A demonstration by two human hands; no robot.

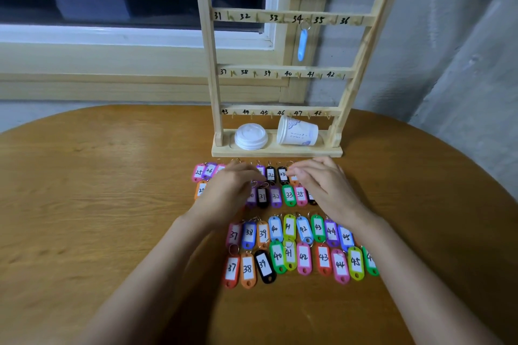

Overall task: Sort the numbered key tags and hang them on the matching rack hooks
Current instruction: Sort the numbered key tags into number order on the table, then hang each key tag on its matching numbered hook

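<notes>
1. Loosely spread and clasping nothing we can see, our right hand [325, 187] lies palm down just in front of the rack [208, 64]. Its fingers are nearly straight and point left across the row of tags nearest the rack's base.
2. Its fingertips [293, 172] rest at the black tag marked 33 [282, 175]; whether they press it we cannot tell.
3. Our left hand [232, 187] is also palm down before the rack's base, with the wrist bent and the fingers curled downward over the tags. They hide what lies under them, so we cannot tell whether it holds one. A metal ring [253, 184] shows just below its fingertips.
4. Both forearms come in from the near edge and converge toward the rack, the left from the lower left and the right from the lower right.
5. The key tags [277, 256] lie flat on the table [112, 176] in four rows in front of the rack. The two rows nearer the rack are partly covered by our hands. The two farther rows read 37 to 45.
6. One blue tag [302, 45] hangs by its ring from hook 34 on the rack's top rail.
7. On the rack's base sit a stack of lids [251, 136] and a paper cup [298, 131] lying tipped.
</notes>
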